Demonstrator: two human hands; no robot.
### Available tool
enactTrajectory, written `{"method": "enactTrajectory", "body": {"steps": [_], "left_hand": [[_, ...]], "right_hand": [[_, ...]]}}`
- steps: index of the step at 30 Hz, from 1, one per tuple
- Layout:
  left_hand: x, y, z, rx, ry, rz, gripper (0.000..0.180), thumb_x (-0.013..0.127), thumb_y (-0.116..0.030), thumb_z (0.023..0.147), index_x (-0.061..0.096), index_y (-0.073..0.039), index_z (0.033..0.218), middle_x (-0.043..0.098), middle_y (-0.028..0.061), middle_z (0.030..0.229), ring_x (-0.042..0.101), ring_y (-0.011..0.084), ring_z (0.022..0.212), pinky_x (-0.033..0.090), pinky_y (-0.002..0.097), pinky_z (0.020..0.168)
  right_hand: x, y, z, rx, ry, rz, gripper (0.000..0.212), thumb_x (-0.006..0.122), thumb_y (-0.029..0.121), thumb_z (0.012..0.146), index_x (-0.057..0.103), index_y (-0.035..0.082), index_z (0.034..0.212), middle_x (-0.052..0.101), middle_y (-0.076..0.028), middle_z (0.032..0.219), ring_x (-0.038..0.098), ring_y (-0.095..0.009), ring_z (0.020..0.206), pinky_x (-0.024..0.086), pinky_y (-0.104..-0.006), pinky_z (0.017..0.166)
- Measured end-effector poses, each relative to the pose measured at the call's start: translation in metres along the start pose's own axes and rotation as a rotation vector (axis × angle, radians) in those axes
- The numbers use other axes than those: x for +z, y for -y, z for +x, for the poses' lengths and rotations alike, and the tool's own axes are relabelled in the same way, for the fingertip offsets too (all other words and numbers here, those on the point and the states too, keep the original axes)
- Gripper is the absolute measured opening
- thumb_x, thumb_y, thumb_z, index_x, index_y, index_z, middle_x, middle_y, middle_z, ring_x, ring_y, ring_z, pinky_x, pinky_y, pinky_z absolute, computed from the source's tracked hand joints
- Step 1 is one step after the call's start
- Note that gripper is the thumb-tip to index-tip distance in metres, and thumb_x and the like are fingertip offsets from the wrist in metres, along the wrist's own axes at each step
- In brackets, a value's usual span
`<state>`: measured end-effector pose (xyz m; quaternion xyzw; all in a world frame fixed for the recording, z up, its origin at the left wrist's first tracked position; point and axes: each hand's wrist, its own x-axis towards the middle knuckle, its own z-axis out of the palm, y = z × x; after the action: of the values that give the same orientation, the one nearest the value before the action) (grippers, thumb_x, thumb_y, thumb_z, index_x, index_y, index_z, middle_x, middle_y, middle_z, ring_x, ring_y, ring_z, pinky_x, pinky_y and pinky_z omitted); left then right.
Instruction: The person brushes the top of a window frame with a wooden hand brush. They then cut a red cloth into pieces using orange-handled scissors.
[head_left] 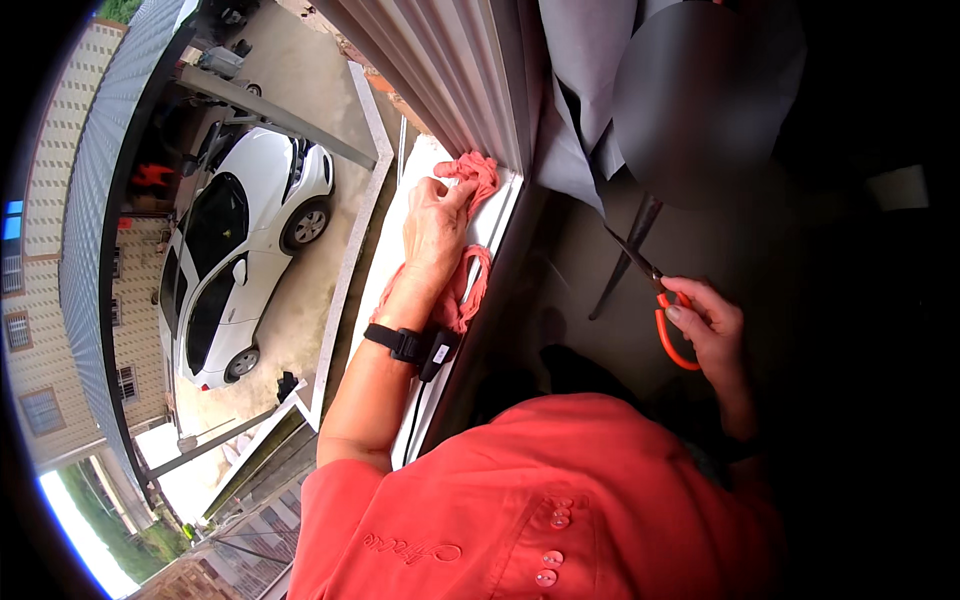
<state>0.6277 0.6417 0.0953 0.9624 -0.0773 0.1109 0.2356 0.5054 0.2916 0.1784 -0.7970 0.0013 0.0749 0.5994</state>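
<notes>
My left hand (437,222) rests on the white window sill with its fingers closed on a crumpled salmon-pink cloth (478,178). More pink fabric (462,292) lies on the sill, partly hidden under my left forearm. On my right, my right hand (705,325) grips the orange handles of a pair of scissors (673,318). Their dark blades point up and left, toward the lower tip of a grey sheet (590,150). Whether the blades touch the sheet I cannot tell.
A ribbed grey panel (440,70) stands at the sill's far end. Outside, left of the sill (405,190), a white car (245,240) is parked beside a tiled building (60,260). A dark slanted bar (625,260) shows behind the scissors. The right side is very dark.
</notes>
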Motion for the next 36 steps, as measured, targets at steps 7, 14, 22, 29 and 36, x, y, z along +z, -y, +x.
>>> {"method": "enactTrajectory", "body": {"steps": [7,14,22,29,36], "left_hand": [[0.013,-0.009,0.028,0.134,-0.070,0.213,0.010,0.068,-0.013,0.080,0.068,-0.015,0.089,0.055,0.0077,0.095,0.061,0.0295,0.087,0.052,0.0427,0.066],[-0.001,0.060,0.031,-0.632,-0.490,-0.724,0.013,0.064,-0.016,0.093,0.064,-0.002,0.091,0.059,0.0002,0.073,0.055,0.0104,0.067,0.045,0.0319,0.057],[-0.043,0.021,-0.030,0.010,0.070,-0.092,0.027,0.067,-0.015,0.092,0.066,0.001,0.114,0.066,0.0097,0.097,0.062,0.0163,0.075,0.051,0.0321,0.067],[-0.049,-0.029,-0.007,-0.134,-0.163,-0.662,0.017,0.062,-0.003,0.093,0.068,-0.003,0.108,0.062,0.0043,0.092,0.059,0.0172,0.075,0.050,0.0327,0.062],[-0.019,-0.067,-0.018,0.037,0.107,0.011,0.028,0.063,-0.009,0.084,0.070,-0.009,0.111,0.052,0.0118,0.095,0.058,0.0305,0.091,0.052,0.0441,0.070]], "right_hand": [[0.018,-0.004,0.007,0.050,0.049,0.022,0.029,0.063,-0.007,0.086,0.067,0.000,0.114,0.059,-0.001,0.086,0.051,-0.008,0.073,0.043,-0.0218,0.067],[0.021,0.010,0.017,-0.243,0.080,-0.086,0.031,0.063,-0.009,0.082,0.067,-0.001,0.111,0.064,-0.006,0.091,0.055,-0.010,0.070,0.044,-0.0234,0.064],[-0.001,-0.004,0.000,0.104,0.031,0.021,0.029,0.062,-0.005,0.088,0.067,0.000,0.116,0.058,0.002,0.087,0.050,-0.005,0.075,0.042,-0.0197,0.068],[0.007,0.004,0.002,0.144,0.169,0.133,0.030,0.064,-0.004,0.087,0.067,0.000,0.116,0.053,0.002,0.083,0.049,-0.005,0.071,0.041,-0.0205,0.065],[0.012,0.009,0.009,-0.082,0.248,-0.047,0.039,0.065,-0.007,0.079,0.066,0.001,0.117,0.057,-0.003,0.084,0.052,-0.012,0.070,0.045,-0.0258,0.065]]}}
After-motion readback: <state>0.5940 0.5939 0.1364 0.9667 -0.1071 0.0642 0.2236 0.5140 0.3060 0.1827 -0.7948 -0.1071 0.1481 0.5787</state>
